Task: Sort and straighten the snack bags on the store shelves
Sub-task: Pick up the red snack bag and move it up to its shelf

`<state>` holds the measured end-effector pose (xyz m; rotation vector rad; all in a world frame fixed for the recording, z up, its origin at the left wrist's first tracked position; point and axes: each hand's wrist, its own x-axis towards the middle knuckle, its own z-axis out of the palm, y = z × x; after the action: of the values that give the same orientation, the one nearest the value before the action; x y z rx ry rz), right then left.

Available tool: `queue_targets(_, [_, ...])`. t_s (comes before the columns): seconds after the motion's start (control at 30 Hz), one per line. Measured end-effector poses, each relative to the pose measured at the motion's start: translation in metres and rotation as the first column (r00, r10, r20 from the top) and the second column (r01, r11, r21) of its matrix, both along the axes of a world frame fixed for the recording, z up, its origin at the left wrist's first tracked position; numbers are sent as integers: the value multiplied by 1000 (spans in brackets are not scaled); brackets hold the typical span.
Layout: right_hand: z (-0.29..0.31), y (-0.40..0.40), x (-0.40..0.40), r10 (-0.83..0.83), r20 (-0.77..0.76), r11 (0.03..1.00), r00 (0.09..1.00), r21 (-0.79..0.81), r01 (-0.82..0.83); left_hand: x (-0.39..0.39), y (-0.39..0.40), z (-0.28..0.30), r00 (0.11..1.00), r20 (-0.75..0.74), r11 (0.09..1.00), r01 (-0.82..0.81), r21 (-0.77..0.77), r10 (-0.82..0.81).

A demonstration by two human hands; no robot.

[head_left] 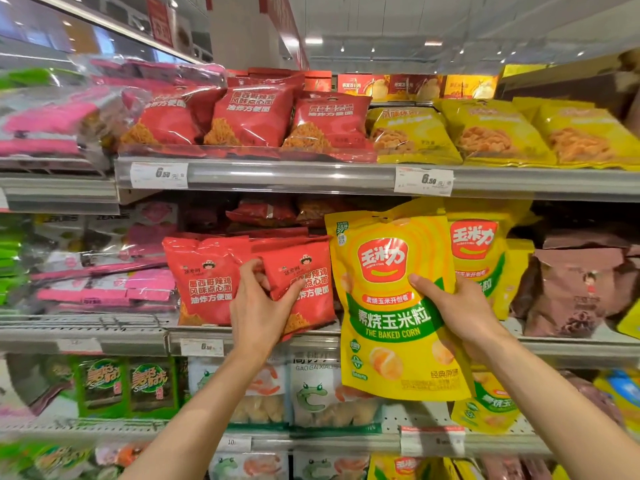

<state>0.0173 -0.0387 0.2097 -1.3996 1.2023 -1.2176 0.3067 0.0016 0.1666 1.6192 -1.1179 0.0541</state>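
My left hand grips a red noodle snack bag on the middle shelf; that bag tilts to the right beside another upright red bag. My right hand holds a large yellow baked corn bag in front of the shelf edge, its lower half hanging below the shelf rail. More yellow corn bags stand behind it.
The upper shelf carries red bags and yellow bags. Pink packs lie at the left, brown bags at the right. Green seaweed packs and frog-print bags fill the lower shelf.
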Motion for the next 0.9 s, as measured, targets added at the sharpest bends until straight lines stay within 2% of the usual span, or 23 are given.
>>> queue_targets(0.13, [0, -1, -14, -48, 27, 999, 998, 7, 48, -12, -16, 2, 996, 90, 999, 29, 18, -30])
queue_targets(0.37, [0, 0, -26, -65, 98, 998, 993, -9, 66, -30, -30, -4, 984, 136, 992, 102, 74, -111])
queue_targets(0.63, [-7, -4, -32, -131, 97, 991, 987, -10, 133, -44, -39, -6, 986, 103, 961, 97, 259, -128])
queue_targets(0.8, [-11, -2, -29, -128, 167, 991, 978, -10, 131, -35, -37, -3, 961, 48, 925, 247, 289, -271])
queue_targets(0.9, [-11, 2, -30, -131, 209, 991, 969, -3, 135, -23, -26, 0, 971, 86, 948, 196, 249, -224])
